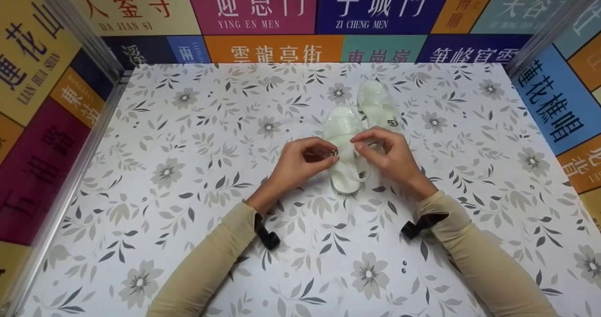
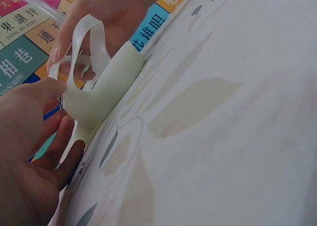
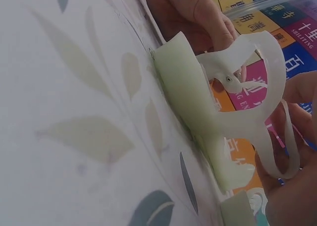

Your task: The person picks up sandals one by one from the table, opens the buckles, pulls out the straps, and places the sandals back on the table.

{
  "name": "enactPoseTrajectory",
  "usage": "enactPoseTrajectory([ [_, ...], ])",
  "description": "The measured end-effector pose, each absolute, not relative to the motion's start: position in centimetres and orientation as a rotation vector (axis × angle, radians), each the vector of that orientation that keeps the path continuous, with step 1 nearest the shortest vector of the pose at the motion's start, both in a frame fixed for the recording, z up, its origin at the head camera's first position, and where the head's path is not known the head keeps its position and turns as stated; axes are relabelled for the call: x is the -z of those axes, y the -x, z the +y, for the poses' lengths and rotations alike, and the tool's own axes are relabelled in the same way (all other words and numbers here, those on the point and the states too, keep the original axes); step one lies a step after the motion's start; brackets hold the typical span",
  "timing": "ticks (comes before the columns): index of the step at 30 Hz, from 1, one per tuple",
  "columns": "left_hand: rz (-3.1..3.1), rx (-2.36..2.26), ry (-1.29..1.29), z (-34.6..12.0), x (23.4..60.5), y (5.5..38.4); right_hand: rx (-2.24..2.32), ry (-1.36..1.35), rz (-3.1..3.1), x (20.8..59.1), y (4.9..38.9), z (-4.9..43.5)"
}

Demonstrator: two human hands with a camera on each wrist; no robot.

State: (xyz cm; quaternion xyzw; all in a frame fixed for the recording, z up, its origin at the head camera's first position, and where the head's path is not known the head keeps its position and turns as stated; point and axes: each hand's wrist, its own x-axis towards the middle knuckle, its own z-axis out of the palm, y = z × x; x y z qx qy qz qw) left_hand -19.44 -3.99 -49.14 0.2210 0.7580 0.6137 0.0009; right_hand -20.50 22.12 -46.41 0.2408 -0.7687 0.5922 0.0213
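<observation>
A pale green jelly sandal [image 1: 345,119] sits on the table, toe pointing away, its straps standing up over the sole. At its left side my left hand [image 1: 303,159] pinches the strap by a small metal buckle [image 2: 60,103]. Across from it, my right hand [image 1: 387,157] holds the thin ankle strap [image 3: 292,154], which loops between thumb and fingers in the right wrist view. A wider strap [image 3: 275,62] arches above the sole, with a small metal stud [image 3: 229,79] at an end near the left hand.
The matching sandal [image 1: 375,101] lies just behind and to the right, its own buckle [image 1: 392,122] showing. A white cloth with grey leaves and flowers [image 1: 188,242] covers the table. Panels with coloured lettering [image 1: 263,7] stand at the back and both sides.
</observation>
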Motion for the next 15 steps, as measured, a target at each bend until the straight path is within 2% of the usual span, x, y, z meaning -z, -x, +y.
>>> enactPoseTrajectory([
  [7, 2.333, -1.953, -0.632, -4.0, 49.0, 19.2, -1.911, -0.747, -2.326, 45.7, 20.5, 22.3],
  [15, 2.346, -1.952, -0.657, -4.2, 49.1, 19.2, -1.792, -0.769, -2.322, 43.7, 20.6, 23.6],
])
